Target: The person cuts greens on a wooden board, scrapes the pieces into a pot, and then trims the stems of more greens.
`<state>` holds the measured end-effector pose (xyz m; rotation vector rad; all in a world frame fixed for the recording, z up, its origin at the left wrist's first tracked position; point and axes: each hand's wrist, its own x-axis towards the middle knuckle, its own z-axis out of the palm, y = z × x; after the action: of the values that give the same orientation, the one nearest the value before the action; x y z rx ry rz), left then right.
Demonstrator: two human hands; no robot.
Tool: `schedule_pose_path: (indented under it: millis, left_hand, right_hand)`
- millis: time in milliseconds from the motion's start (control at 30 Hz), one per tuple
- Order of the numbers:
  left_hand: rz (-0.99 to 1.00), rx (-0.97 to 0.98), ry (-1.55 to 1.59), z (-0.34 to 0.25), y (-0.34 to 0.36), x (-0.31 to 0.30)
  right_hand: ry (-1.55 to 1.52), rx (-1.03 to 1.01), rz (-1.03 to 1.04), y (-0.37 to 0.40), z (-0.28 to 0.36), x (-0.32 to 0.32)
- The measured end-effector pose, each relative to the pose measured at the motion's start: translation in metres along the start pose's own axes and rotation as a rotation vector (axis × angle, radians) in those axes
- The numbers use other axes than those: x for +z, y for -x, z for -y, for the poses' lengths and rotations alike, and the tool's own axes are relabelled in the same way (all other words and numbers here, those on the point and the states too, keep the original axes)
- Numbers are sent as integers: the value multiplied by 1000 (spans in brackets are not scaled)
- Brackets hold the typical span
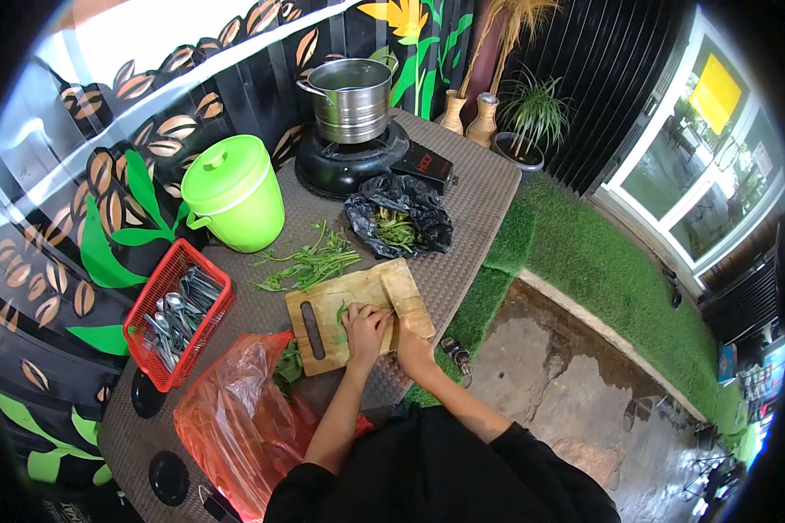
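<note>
Two hands: your left hand (366, 329) pins the greens (342, 312), fingers curled; right hand (412, 350) clenched (contents hidden).
Greens: on the board (371, 286), light, limp; bunch them by the stems.

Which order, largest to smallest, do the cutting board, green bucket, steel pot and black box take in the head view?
1. Cutting board and green bucket: near alike, and the board sits nearer the camera, so unranked.
2. Steel pot.
3. Black box.

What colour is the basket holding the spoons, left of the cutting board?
Red. The basket shows clearly in the head view.
</note>
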<state>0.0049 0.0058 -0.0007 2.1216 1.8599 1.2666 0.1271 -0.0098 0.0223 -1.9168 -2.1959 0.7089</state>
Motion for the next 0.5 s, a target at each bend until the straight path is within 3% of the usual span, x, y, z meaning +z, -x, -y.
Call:
schedule_pose_path:
  millis: [133, 300, 500]
  left_hand:
    - [13, -9, -11, -1, 1, 0]
    - [13, 0, -9, 3, 1, 3]
    - [13, -1, -31, 2, 1, 3]
  right_hand:
    - [9, -88, 25, -21, -9, -4]
    - [8, -57, -11, 8, -3, 3]
    - [-81, -58, 6, -11, -8, -1]
